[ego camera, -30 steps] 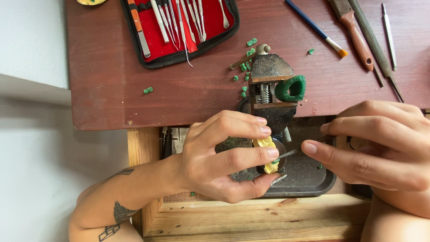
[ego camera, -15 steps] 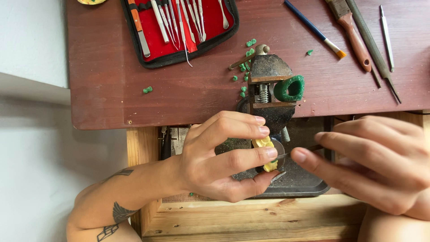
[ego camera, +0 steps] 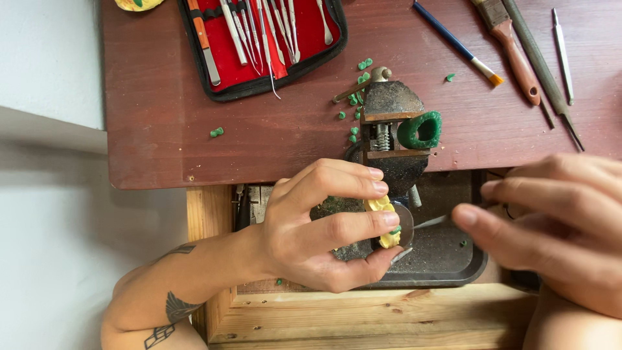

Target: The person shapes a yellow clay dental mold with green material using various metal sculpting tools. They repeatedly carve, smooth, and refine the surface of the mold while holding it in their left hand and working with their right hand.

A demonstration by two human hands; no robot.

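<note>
Two hands over a dark tray [ego camera: 453,269], right hand [ego camera: 551,227] drawn back rightward since earlier and blurred, its grip pinching a thin metal tool [ego camera: 433,221], left hand [ego camera: 324,227] unmoved, grip closed on a yellow piece [ego camera: 383,223], red tool case [ego camera: 259,39] at the desk [ego camera: 162,129] top.

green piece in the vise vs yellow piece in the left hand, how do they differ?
The green ring-shaped piece is dark green, with an open hole; the yellow piece is pale yellow, lumpy and elongated. The green one sits clamped in the small vise on the red-brown table; the yellow one is pinched by the left hand over the dark tray. Both are small.
</note>
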